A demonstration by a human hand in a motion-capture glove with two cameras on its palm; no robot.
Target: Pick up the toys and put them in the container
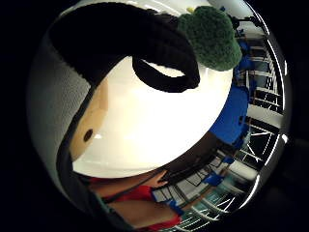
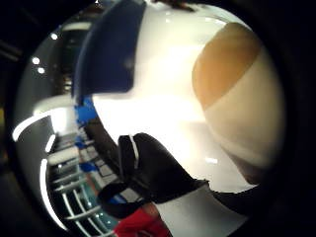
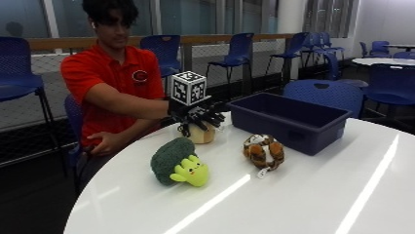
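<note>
Gloved and spread, my right-hand grip (image 3: 199,117) sits directly over a small tan plush toy (image 3: 201,134) at the far edge of the white round worktop (image 3: 311,195). From the outside view the fingers reach down around the toy's top, but I cannot tell whether they have closed on it or only touch it. On the thumb-side palm view the tan and cream body of that toy (image 2: 237,94) fills much of the picture, so it is close to the palm, with a black finger (image 2: 153,170) curling in front of it over the worktop. The little-finger-side view shows the toy's tan face (image 1: 91,123) beside the glove.

Nearer the worktop's front lies a green broccoli plush (image 3: 178,163) with a yellow-green face, well apart from the grip. A brown and orange striped plush (image 3: 263,151) rests just beside the dark blue container (image 3: 289,119), which stands on the worktop next to the grip. My bare left hand (image 3: 103,145) rests low by the worktop's edge.
</note>
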